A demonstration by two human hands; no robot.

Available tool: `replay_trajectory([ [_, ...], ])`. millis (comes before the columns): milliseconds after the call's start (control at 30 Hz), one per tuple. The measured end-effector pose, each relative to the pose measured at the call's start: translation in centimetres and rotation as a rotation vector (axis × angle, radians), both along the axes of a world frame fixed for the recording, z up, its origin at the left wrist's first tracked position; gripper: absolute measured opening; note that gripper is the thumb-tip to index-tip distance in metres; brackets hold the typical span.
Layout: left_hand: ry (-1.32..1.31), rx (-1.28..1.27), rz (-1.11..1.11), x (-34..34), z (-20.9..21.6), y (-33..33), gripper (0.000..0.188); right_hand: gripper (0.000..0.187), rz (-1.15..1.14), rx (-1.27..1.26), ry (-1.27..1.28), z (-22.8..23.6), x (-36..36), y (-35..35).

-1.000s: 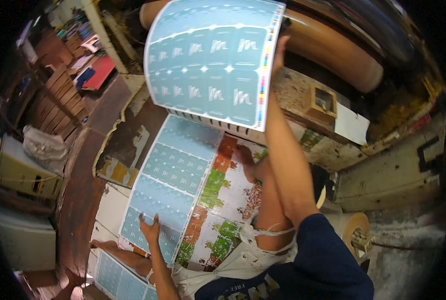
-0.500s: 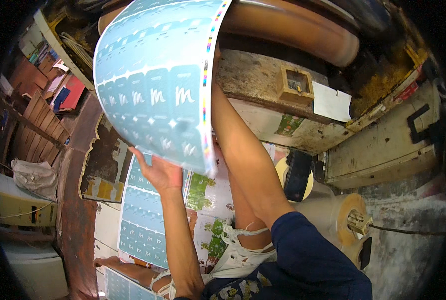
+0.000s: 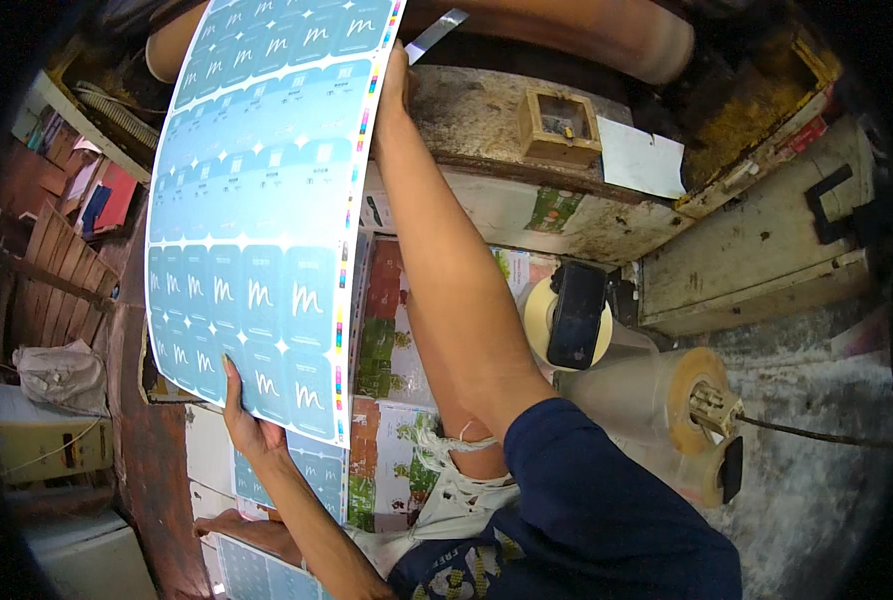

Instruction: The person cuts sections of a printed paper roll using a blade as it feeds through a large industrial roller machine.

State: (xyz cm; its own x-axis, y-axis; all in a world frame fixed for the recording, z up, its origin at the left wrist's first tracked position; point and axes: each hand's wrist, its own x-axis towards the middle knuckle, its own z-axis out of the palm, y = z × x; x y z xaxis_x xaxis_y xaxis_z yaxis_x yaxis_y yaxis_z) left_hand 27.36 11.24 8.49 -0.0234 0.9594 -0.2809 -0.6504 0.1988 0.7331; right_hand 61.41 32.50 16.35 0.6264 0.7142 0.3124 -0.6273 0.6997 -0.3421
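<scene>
A large light-blue printed sheet with rows of small white marks and a colour strip along its right edge hangs up in front of me. My right hand grips its upper right edge, arm stretched up. My left hand holds its lower edge from behind, fingers curled under the sheet. Below it lie more printed sheets, some blue, some green and red, spread on the floor by my bent legs.
A worn wooden machine bench with a small box and a white paper stands ahead. A black phone rests on a tape roll; large paper rolls lie right. Wooden planks and a stack of blue sheets sit left.
The sheet has come down and to the left, closer to me and more unrolled. My left hand moved from the sheet's middle to its lower edge.
</scene>
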Motion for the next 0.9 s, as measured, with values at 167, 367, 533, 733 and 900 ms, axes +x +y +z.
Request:
replay_trajectory([
  [167, -0.019, -0.028, -0.044, -4.3, -2.7, -1.8, 0.048, 0.04, -0.094, -0.337, 0.067, 1.1, -1.8, -2.6],
  [367, 0.142, -0.166, 0.071, -7.6, -1.8, -1.8, 0.048, 0.059, -0.361, -0.861, -0.328, 3.3, 0.2, -2.8],
  [533, 0.12, -0.097, 0.054, -10.2, -3.1, -1.9, 0.054, 0.059, -0.433, -0.824, -0.547, 1.8, 0.7, -3.3],
  [733, 0.251, -0.232, 0.059, -11.7, -1.7, -1.0, 0.052, 0.04, -0.495, -0.896, -0.683, 4.5, 1.3, -1.9],
  [900, 0.248, -0.167, 0.109, -12.5, -1.9, -1.8, 0.049, 0.034, -0.52, -0.85, -0.722, 6.5, 1.2, -1.9],
])
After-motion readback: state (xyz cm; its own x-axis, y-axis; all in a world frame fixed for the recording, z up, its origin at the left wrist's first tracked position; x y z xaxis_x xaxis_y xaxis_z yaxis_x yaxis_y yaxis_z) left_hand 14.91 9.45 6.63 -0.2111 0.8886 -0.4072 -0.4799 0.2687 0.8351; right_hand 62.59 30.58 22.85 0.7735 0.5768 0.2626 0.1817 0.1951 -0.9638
